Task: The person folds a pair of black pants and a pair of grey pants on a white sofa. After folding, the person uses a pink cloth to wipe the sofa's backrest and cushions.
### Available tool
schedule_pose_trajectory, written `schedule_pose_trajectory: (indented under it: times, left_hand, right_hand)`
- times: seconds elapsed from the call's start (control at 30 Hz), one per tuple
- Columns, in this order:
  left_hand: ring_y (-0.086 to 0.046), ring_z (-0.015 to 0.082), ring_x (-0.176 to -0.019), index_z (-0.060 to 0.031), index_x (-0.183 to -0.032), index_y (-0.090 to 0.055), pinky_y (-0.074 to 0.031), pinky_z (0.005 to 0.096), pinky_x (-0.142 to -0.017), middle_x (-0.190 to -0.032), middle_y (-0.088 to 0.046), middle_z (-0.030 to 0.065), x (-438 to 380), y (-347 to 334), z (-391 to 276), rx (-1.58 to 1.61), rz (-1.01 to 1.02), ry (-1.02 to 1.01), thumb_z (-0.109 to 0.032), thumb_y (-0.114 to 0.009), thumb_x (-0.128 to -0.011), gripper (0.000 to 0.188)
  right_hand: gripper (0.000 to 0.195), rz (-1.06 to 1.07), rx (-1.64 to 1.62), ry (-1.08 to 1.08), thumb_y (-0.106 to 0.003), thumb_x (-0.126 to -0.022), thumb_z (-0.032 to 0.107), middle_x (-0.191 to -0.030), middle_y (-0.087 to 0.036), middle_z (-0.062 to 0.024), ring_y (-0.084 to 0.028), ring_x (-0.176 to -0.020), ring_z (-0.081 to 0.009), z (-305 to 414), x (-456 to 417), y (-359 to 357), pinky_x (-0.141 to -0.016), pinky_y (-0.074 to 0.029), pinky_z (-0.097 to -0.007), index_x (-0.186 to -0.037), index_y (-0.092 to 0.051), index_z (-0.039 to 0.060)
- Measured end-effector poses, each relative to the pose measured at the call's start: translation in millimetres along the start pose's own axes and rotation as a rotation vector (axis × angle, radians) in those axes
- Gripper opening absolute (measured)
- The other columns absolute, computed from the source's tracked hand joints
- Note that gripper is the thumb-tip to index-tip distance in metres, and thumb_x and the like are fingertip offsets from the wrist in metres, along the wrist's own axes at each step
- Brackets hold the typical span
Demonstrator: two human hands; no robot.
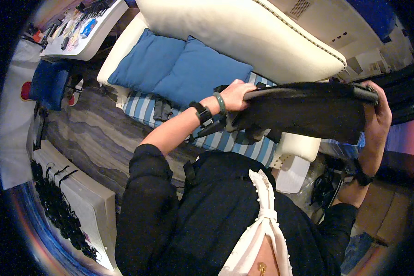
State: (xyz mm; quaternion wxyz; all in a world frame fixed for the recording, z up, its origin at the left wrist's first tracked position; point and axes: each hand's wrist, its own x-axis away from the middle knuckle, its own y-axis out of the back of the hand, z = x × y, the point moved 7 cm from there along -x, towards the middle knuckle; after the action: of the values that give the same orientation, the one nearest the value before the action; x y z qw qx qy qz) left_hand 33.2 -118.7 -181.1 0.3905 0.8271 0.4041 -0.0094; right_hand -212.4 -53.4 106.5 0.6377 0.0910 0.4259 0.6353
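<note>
Both my hands hold up a dark cloth item [300, 110] in front of the cream sofa. It hangs down from a thick, rounded upper edge; whether it is a garment or a bag I cannot tell. My left hand [237, 95] is closed around its left end, with some fingers hidden behind the cloth. At the other end my right hand [379, 103] grips the upper corner. Below my left wrist a dark bar-like part [207, 130] sticks out over the sofa seat; what it belongs to is not clear.
Blue pillows [179, 65] lean against the sofa back [245, 34] on a striped seat cushion [145, 107]. A small grey cloth [162, 109] lies there too. Far left stand a cluttered white table [100, 38] and a blue chair [50, 84]. Black cables [58, 210] lie on a white surface at lower left.
</note>
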Motion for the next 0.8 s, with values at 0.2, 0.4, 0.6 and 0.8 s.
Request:
schedule_pose_trajectory:
  times: [0.2, 0.4, 0.6, 0.8]
  left_hand:
    - [-0.057, 0.0302, -0.084, -0.0124, -0.09, -0.06, -0.038, 0.0386, -0.082, -0.084, -0.061, 0.0072, 79, -49, 22, -0.035, 0.248, 0.108, -0.013, -0.065, -0.064, 0.027]
    - [-0.058, 0.029, -0.101, -0.0109, -0.106, -0.06, -0.032, 0.0454, -0.1, -0.097, -0.064, 0.0113, 150, -102, 22, 0.023, 0.656, 0.188, -0.011, -0.068, -0.059, 0.047]
    - [-0.049, 0.0352, -0.116, -0.006, -0.108, -0.057, -0.03, 0.0479, -0.103, -0.113, -0.058, 0.0158, 173, -106, 27, 0.061, 0.773, 0.297, -0.016, -0.071, -0.061, 0.05]
    - [-0.061, 0.0413, -0.081, -0.0022, -0.095, -0.06, -0.051, 0.0443, -0.072, -0.089, -0.064, 0.0199, 133, 11, 35, -0.012, 0.429, 0.31, -0.013, -0.069, -0.065, 0.034]
  right_hand:
    - [0.036, -0.069, 0.034, -0.007, -0.065, -0.09, 0.028, -0.102, -0.06, -0.0073, -0.057, -0.095, -0.017, 0, 47, 42, -0.086, -0.045, -0.0281, -0.109, -0.059, -0.0008]
    - [0.038, -0.175, 0.01, -0.11, -0.064, -0.091, 0.035, -0.101, -0.061, -0.0068, -0.056, -0.09, -0.0155, -21, 78, 57, -0.081, -0.046, -0.0282, -0.106, -0.059, -0.0003]
    - [0.033, -0.233, -0.013, -0.163, -0.061, -0.094, 0.024, -0.107, -0.06, -0.006, -0.054, -0.097, -0.0163, -68, 88, 77, -0.09, -0.042, -0.0277, -0.114, -0.057, -0.0022]
    - [0.034, -0.331, -0.061, -0.296, -0.049, -0.098, 0.004, -0.127, -0.057, -0.0081, -0.052, -0.116, -0.017, -183, 107, 116, -0.103, -0.037, -0.0292, -0.131, -0.051, -0.002]
